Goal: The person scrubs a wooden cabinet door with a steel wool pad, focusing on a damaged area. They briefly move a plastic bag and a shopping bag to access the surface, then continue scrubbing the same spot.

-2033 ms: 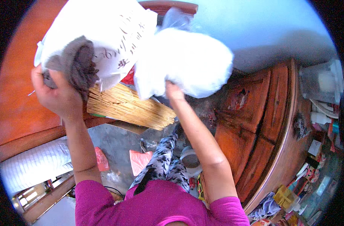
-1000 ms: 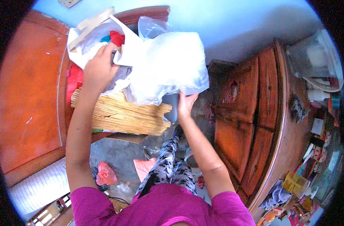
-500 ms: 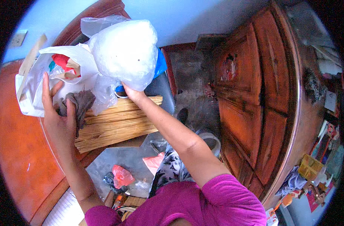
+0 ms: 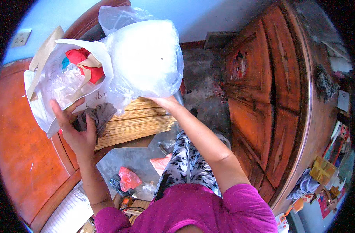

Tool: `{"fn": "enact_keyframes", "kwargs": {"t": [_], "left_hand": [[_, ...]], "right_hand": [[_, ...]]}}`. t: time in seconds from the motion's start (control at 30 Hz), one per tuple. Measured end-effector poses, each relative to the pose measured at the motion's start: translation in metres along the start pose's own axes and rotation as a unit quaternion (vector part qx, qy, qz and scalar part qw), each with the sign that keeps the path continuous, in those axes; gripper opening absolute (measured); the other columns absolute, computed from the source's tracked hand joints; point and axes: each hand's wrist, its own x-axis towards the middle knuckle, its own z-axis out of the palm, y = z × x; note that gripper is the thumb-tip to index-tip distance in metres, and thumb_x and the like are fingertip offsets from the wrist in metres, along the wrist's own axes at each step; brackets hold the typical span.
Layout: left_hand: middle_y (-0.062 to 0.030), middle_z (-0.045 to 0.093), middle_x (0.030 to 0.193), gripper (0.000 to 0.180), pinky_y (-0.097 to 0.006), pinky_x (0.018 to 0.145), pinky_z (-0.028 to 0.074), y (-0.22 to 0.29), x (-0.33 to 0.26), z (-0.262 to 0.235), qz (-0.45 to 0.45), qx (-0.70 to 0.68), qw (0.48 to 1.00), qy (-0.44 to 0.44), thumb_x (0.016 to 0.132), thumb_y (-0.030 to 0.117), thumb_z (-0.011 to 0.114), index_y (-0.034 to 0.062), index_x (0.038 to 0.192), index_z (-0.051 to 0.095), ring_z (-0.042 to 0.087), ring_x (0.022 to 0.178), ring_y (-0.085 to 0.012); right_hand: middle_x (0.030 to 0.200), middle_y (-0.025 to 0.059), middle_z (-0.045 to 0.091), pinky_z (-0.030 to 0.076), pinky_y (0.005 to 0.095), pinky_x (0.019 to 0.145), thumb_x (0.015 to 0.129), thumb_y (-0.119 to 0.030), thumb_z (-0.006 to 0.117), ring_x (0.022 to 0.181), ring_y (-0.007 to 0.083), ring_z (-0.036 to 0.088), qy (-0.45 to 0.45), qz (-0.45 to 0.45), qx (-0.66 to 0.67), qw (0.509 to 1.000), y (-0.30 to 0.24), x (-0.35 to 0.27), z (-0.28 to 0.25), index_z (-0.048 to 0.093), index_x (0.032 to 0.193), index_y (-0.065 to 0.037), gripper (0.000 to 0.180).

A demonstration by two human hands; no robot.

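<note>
My left hand (image 4: 74, 122) is closed around a crumpled dark grey cloth (image 4: 95, 116), pressed against the lower side of an open white paper bag (image 4: 39, 110). Inside that bag show clear plastic, a red piece and brown paper. Beside it, a bulging clear plastic bag (image 4: 144, 58) with white contents rests at the far end of a bundle of thin straw-coloured sticks (image 4: 136, 126). My right hand (image 4: 166, 103) reaches in between the plastic bag and the bundle's right end; its fingers are mostly hidden there.
An orange-brown wooden surface (image 4: 26, 147) lies at the left. A carved wooden cabinet (image 4: 249, 97) stands at the right, with cluttered items and a yellow box (image 4: 322, 171) beyond it. A pink plastic bag (image 4: 129, 179) lies on the grey floor (image 4: 107, 167).
The white paper bag, plastic bag and stick bundle have shifted right. My right hand has moved right and slightly nearer. My left hand has moved right and nearer, keeping the grey cloth.
</note>
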Motion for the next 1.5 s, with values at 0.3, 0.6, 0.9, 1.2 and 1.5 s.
{"fn": "enact_keyframes", "kwargs": {"t": [0.3,0.6,0.9,1.2,1.5], "left_hand": [[-0.0163,0.068,0.111,0.093,-0.032,0.087,0.053,0.018,-0.014,-0.008,-0.017,-0.038,0.999,0.004,0.081,-0.008,0.059,0.0021,0.160,0.013,0.067,0.095,-0.0229],[-0.0174,0.069,0.109,0.061,-0.037,0.090,0.054,0.036,-0.054,0.005,0.031,-0.146,0.988,-0.041,0.077,-0.004,0.058,-0.0021,0.138,0.054,0.068,0.097,-0.0262],[-0.0090,0.069,0.111,0.035,-0.031,0.097,0.047,0.087,-0.106,0.084,-0.211,-0.501,0.830,-0.127,0.093,-0.006,0.052,0.0020,0.125,0.062,0.063,0.106,-0.0160],[-0.0104,0.070,0.113,0.052,-0.049,0.078,0.061,0.116,-0.169,0.112,-0.448,-0.750,0.371,-0.315,0.104,0.052,0.046,0.0141,0.137,0.057,0.071,0.097,-0.0276],[-0.0137,0.066,0.126,0.049,-0.056,0.099,0.052,0.168,-0.158,0.237,-0.464,-0.788,0.228,-0.334,0.100,0.043,0.058,0.0123,0.138,0.056,0.065,0.114,-0.0340]], "right_hand": [[0.163,0.0174,0.023,0.028,0.0468,0.121,0.077,-0.013,0.084,0.144,0.0329,0.037,0.006,-0.074,0.147,0.986,0.029,-0.055,-0.057,0.000,0.161,-0.008,0.119],[0.158,0.0162,0.028,0.037,0.0480,0.115,0.085,-0.023,0.081,0.140,0.0348,0.044,0.233,-0.065,-0.026,0.970,-0.007,-0.144,-0.109,0.023,0.160,-0.013,0.095],[0.137,0.0184,0.056,0.043,0.0446,0.109,0.089,-0.022,0.072,0.128,0.0358,0.053,0.298,-0.204,-0.479,0.800,-0.157,-0.220,-0.178,0.064,0.126,-0.008,0.040],[0.146,0.0127,0.049,0.045,0.0458,0.106,0.085,-0.031,0.075,0.131,0.0358,0.049,0.250,-0.208,-0.710,0.625,-0.187,-0.281,-0.250,0.057,0.139,-0.018,0.058],[0.158,0.0142,0.036,0.030,0.0559,0.115,0.088,-0.054,0.068,0.139,0.0395,0.037,0.307,-0.186,-0.744,0.563,-0.189,-0.224,-0.337,0.050,0.148,-0.025,0.069]]}}
